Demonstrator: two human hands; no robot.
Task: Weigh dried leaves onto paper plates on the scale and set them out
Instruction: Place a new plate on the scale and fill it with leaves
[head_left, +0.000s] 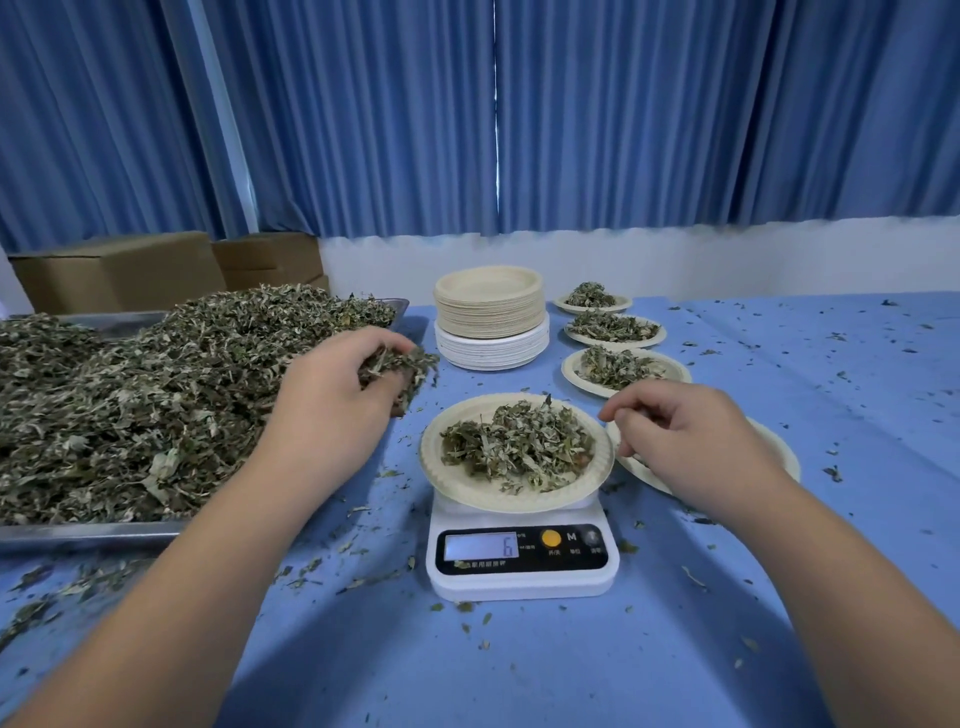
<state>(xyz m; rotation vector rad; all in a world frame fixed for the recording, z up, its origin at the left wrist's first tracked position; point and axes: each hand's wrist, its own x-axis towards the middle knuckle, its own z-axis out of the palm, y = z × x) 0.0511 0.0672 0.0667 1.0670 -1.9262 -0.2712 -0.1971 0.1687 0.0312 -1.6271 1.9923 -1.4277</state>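
Weighing: plate (441, 470) on scale (519, 577), near table (779, 597) edge; reads 6.
Left hand (337, 400): gripping a handful of dried leaves (402, 366).
Right hand (685, 441): loosely curled, empty.
Done: three filled plates (670, 366), far side.
Remaining: plate stack (488, 312).

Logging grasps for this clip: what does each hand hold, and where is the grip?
Left hand: a clump of dried leaves, fingers curled round it from above. Right hand: nothing visible in its loosely curled fingers.
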